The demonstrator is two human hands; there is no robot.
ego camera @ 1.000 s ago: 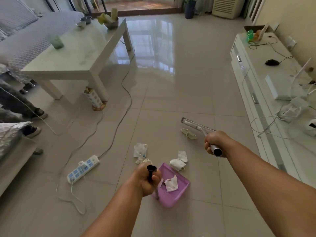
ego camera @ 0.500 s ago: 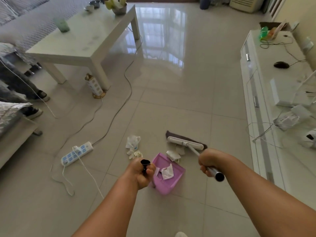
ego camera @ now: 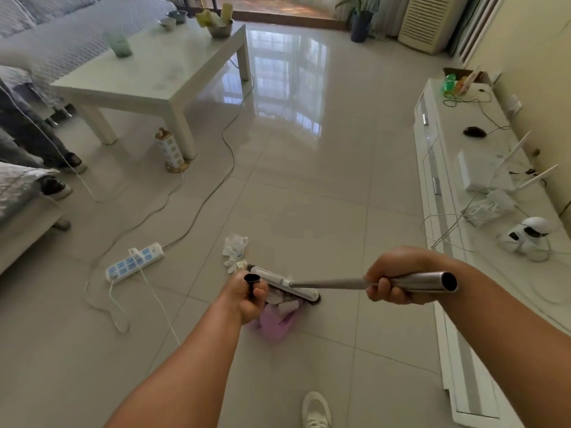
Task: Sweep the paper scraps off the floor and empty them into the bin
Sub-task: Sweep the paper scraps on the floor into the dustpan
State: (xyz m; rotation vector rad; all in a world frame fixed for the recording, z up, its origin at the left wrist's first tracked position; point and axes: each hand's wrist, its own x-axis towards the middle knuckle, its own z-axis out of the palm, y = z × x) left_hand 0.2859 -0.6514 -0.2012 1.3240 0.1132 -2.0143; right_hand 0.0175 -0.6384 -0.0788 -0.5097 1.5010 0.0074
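Note:
My left hand grips the black upright handle of a purple dustpan that rests on the tiled floor. My right hand is closed around the metal handle of a broom, whose white head lies across the dustpan's mouth. White paper scraps sit in the pan just under the broom head. Two more crumpled scraps lie on the floor a little beyond the pan, to the left of the broom head. No bin is in view.
A white power strip and trailing cables lie on the floor at left. A white coffee table stands at back left, a long white TV cabinet along the right wall. Someone's shoes are at far left; my own shoe is below.
The broom head has swept from beyond the scraps back to the dustpan's mouth, pushing scraps into the pan. My right hand has risen and swung the handle toward the camera.

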